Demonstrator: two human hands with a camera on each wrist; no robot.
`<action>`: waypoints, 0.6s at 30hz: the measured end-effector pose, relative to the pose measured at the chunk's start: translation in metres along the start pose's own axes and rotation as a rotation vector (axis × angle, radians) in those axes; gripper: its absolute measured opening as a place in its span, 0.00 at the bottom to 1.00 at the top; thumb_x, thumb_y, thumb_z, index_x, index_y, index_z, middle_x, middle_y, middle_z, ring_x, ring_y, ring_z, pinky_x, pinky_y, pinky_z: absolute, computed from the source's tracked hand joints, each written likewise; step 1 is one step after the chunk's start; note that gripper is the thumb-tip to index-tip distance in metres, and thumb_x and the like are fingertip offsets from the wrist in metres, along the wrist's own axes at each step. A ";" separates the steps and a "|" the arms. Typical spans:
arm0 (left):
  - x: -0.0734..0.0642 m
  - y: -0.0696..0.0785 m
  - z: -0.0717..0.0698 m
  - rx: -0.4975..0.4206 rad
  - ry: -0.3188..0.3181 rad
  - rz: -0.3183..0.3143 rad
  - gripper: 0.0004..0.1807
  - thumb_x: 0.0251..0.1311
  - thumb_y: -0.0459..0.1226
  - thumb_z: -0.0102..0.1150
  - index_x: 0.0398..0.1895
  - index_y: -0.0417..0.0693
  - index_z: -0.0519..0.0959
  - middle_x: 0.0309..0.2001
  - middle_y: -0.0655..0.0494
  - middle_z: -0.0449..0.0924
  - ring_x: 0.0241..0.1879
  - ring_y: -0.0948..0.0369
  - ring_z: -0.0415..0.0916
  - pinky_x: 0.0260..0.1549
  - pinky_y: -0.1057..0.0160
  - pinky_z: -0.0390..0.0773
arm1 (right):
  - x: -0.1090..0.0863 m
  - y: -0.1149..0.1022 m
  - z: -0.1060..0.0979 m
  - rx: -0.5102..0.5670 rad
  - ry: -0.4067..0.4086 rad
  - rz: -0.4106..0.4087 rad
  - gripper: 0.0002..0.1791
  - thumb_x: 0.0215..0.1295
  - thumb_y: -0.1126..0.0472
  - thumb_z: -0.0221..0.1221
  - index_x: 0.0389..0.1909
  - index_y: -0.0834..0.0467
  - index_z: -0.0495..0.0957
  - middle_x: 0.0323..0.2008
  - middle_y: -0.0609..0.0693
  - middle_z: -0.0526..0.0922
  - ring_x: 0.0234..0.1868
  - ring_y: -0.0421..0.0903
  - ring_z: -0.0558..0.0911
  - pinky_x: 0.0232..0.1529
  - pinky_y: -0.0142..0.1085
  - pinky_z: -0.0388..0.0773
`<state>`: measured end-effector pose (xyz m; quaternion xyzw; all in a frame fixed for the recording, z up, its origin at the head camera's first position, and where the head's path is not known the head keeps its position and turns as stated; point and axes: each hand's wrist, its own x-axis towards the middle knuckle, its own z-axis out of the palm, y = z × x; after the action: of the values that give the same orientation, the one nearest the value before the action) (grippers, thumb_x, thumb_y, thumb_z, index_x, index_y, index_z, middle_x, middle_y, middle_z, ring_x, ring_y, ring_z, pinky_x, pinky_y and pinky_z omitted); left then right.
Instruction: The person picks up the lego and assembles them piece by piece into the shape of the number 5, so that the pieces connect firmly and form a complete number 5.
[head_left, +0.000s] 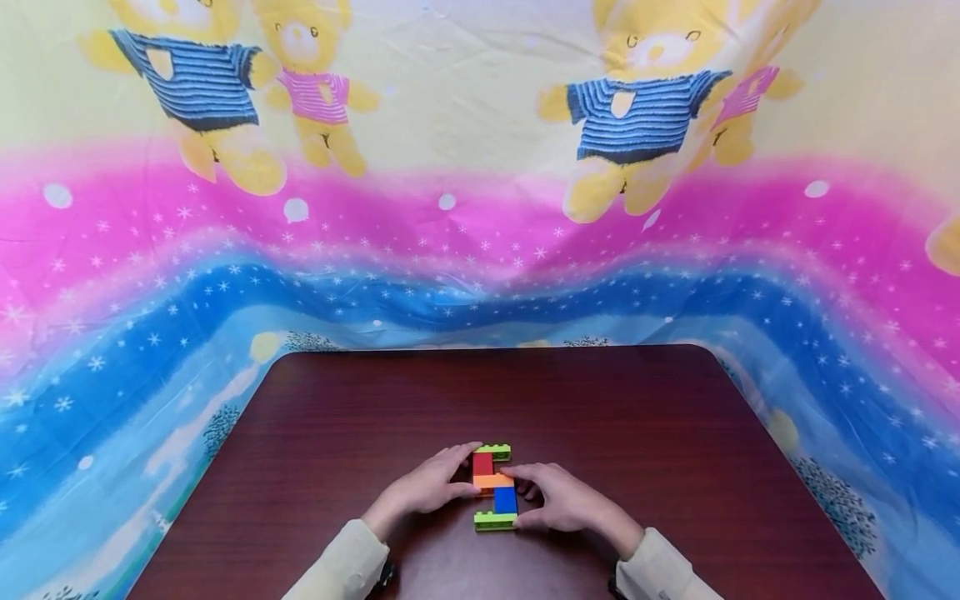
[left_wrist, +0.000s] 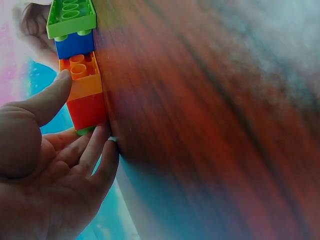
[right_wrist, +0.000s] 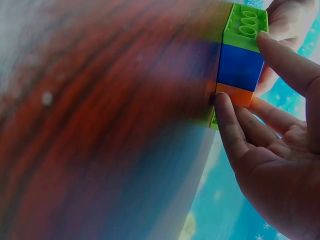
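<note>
Several toy building bricks lie joined in a zigzag on the table. From far to near in the head view they are a green brick (head_left: 498,451), a red brick (head_left: 483,463), an orange brick (head_left: 489,482), a blue brick (head_left: 506,500) and a second green brick (head_left: 495,523). My left hand (head_left: 431,483) holds the left side, thumb on the orange brick and fingers by the red brick and far green end. On the other side my right hand (head_left: 562,500) grips it, thumb on the near green brick (right_wrist: 245,37), fingertips at the orange brick (right_wrist: 235,95).
The dark brown table (head_left: 337,408) has rounded far corners. A printed cloth (head_left: 450,250) with bears and snowflakes hangs behind it and along both sides. Light sleeves (head_left: 345,558) cover both forearms.
</note>
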<state>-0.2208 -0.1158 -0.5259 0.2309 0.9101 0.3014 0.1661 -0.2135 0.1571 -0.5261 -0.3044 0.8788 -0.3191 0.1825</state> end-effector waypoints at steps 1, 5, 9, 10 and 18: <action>0.000 -0.001 0.001 -0.001 -0.001 -0.002 0.41 0.71 0.53 0.61 0.81 0.51 0.59 0.74 0.48 0.68 0.72 0.49 0.67 0.69 0.40 0.70 | 0.000 0.000 0.000 0.000 -0.001 0.000 0.41 0.58 0.49 0.76 0.72 0.53 0.73 0.50 0.43 0.84 0.46 0.38 0.81 0.48 0.35 0.83; 0.002 -0.003 0.002 -0.008 -0.002 -0.007 0.41 0.70 0.54 0.62 0.81 0.52 0.59 0.74 0.49 0.68 0.72 0.50 0.66 0.70 0.41 0.70 | 0.000 0.000 0.000 0.001 -0.005 -0.001 0.41 0.58 0.49 0.75 0.72 0.53 0.73 0.51 0.43 0.83 0.46 0.38 0.81 0.48 0.35 0.82; 0.004 -0.003 0.003 -0.017 -0.007 -0.018 0.42 0.70 0.54 0.62 0.81 0.54 0.58 0.75 0.49 0.67 0.74 0.48 0.64 0.70 0.39 0.68 | -0.001 0.000 -0.002 0.007 -0.013 0.010 0.41 0.59 0.49 0.75 0.73 0.52 0.72 0.52 0.43 0.83 0.47 0.38 0.81 0.49 0.35 0.83; 0.004 -0.003 0.003 -0.017 -0.010 -0.022 0.42 0.70 0.55 0.62 0.81 0.54 0.58 0.76 0.48 0.67 0.74 0.47 0.64 0.71 0.39 0.68 | -0.001 0.000 -0.002 0.009 -0.014 0.015 0.41 0.59 0.48 0.75 0.73 0.52 0.72 0.52 0.43 0.83 0.47 0.38 0.81 0.49 0.35 0.83; 0.003 0.002 0.003 -0.026 -0.003 -0.014 0.46 0.70 0.54 0.62 0.84 0.53 0.51 0.77 0.46 0.65 0.76 0.45 0.63 0.72 0.37 0.64 | -0.004 0.002 -0.003 -0.022 -0.003 0.023 0.43 0.59 0.47 0.75 0.74 0.49 0.70 0.51 0.40 0.82 0.48 0.39 0.79 0.49 0.35 0.80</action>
<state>-0.2214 -0.1113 -0.5279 0.2228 0.9074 0.3118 0.1726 -0.2129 0.1626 -0.5247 -0.2969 0.8854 -0.3068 0.1841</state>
